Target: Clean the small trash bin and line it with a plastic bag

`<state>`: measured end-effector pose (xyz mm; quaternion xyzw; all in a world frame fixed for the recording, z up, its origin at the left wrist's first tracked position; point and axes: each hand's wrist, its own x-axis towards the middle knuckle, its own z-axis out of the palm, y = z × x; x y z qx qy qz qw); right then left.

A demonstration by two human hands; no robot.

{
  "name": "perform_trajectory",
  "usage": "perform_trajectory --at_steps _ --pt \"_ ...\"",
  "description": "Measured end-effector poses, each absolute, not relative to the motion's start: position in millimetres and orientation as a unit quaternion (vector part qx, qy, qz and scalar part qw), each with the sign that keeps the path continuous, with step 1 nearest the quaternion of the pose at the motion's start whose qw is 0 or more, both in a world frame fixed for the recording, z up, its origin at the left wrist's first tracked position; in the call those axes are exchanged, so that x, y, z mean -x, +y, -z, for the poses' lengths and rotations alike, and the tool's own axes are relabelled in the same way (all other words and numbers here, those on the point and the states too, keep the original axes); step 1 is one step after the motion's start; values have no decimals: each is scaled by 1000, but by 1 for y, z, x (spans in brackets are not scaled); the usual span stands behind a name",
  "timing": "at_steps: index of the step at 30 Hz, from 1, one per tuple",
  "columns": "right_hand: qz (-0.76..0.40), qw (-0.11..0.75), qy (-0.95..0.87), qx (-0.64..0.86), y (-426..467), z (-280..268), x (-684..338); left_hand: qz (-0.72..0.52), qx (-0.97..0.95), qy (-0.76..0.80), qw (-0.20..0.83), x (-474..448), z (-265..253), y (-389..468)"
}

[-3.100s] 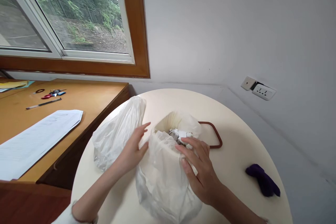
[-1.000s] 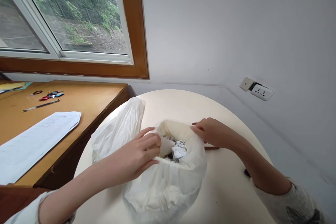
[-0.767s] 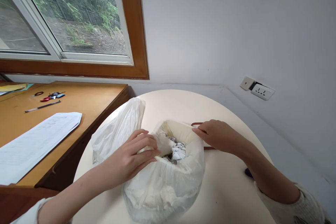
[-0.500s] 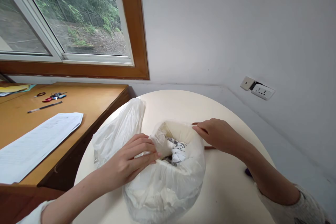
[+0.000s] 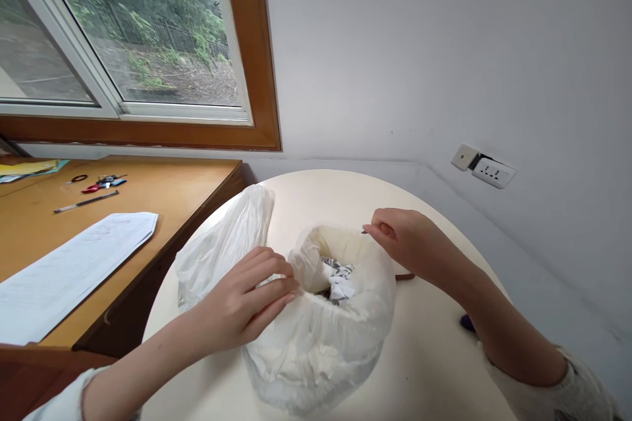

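A round container (image 5: 320, 368) lined with a translucent white plastic bag stands near the table's front. Crumpled printed paper (image 5: 340, 281) lies inside it. My left hand (image 5: 244, 296) is at the left of the rim, thumb and fingers pinching the liner's folded edge. At the far right side of the rim, my right hand (image 5: 407, 233) is closed. A small dark tip shows at its fingertips, and I cannot make out what it grips. Partly hidden behind the container and right hand is a thin brown edge (image 5: 405, 276) on the table.
A second white plastic bag (image 5: 227, 237) lies on the round cream table (image 5: 320, 187), left of the container. The wooden desk (image 5: 197, 177) at left holds papers (image 5: 83, 266), a pen (image 5: 86, 202) and keys (image 5: 109, 181). A wall socket (image 5: 494, 172) is at right.
The lined container has shifted slightly right. My right hand has risen a little and its fingers are curled tighter. My left hand stays at the rim.
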<state>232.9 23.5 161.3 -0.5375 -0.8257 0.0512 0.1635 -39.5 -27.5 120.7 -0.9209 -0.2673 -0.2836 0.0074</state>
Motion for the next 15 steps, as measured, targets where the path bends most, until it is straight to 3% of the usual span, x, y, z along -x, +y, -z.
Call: perform_trajectory --at_steps 3,8,11,15 --pt "-120 181 -876 431 20 -165 -215 283 912 -297 1 34 -124 -28" --pt "-217 36 -947 235 31 -154 -182 271 894 -355 -17 28 -124 -27" --pt "-222 -62 -949 215 39 -146 -169 231 903 -362 -27 29 -124 -26" --pt "-219 -102 -943 230 43 -143 -161 202 911 -358 -23 31 -125 -26"
